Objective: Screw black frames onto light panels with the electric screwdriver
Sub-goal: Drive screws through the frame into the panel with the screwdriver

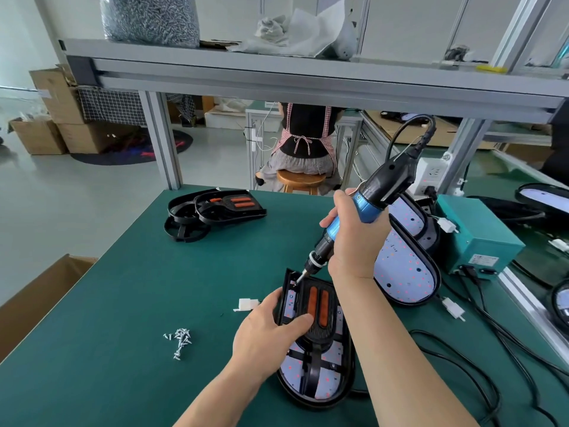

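My R hand [354, 238] is wrapped tight round the blue barrel of the screwdriver [371, 197]. The tool is tilted, w/ its bit down on the far-left corner of the black frame [318, 306]. L hand [271, 328] clamps that frame, thumb flat across it beside the orange strips, fingers hooked over the left edge. Frame sits on the light panel [314, 375], flat on the green table [123, 288] right in front of me. Just left is a white plug [246, 304], then a small heap of screws [181, 339]. Right of the tool, more panels [406, 272] overlap, w/ a teal box [477, 235] beyond. Spare frames [212, 211] are stacked at the far edge.
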